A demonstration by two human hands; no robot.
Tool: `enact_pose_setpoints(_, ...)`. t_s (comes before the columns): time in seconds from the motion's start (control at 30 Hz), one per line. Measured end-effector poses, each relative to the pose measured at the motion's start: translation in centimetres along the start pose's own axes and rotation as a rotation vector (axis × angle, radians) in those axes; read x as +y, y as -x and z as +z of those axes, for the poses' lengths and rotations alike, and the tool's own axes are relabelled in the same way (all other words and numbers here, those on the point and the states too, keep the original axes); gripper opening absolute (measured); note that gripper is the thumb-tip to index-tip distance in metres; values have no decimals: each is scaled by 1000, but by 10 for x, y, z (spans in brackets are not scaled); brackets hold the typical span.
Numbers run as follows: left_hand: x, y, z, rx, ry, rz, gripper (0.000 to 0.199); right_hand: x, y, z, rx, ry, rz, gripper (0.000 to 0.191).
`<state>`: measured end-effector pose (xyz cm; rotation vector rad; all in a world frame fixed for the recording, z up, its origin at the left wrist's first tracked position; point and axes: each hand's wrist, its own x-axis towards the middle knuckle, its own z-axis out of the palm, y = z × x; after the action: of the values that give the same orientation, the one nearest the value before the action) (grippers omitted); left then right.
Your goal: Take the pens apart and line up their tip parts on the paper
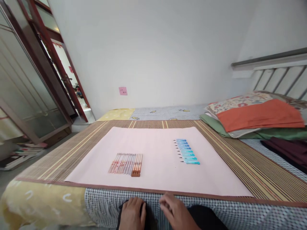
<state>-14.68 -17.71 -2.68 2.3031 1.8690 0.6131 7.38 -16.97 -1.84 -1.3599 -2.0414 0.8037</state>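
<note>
My left hand point(133, 212) rests on a dark-clothed knee near the bed's front edge, its fingers lying over the knee and the thumb a little apart. Slightly right of centre, my right hand point(176, 210) is loosely curled in front of the mat edge, with nothing visible in it. Beyond both hands lies a pale pink sheet point(155, 143). On its left part is a row of pens, several with clear patterned barrels point(122, 163) and several orange-brown ones point(137, 164). To the right, several blue and teal pens point(187, 151) lie in a column, tips pointing left.
A striped bamboo mat point(59, 159) covers the bed under the sheet. Folded bedding point(259, 111) and dark clothing point(287, 151) lie at the right, by a metal bed rail point(271, 57). A pink note point(123, 91) is on the wall. A door point(64, 73) stands at the left.
</note>
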Motion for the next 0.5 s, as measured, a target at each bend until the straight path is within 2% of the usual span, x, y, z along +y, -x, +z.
enact_pose_setpoints(0.03,1,-2,0,3,-12,-2,27,-6,-15,-5,68,-11,-49,18)
enact_pose_setpoints(0.1,1,-4,1,12,-34,2,27,-18,-46,-8,110,-16,-129,14)
enact_pose_setpoints(0.27,-6,-3,8,57,-84,44,28,-31,-109,12,53,55,-185,19)
enact_pose_setpoints(0.37,-13,-1,12,97,-109,67,28,-34,-131,27,0,131,-197,19)
enact_pose_setpoints(0.5,-24,-2,19,154,-139,133,25,-38,-143,37,-24,195,-143,19)
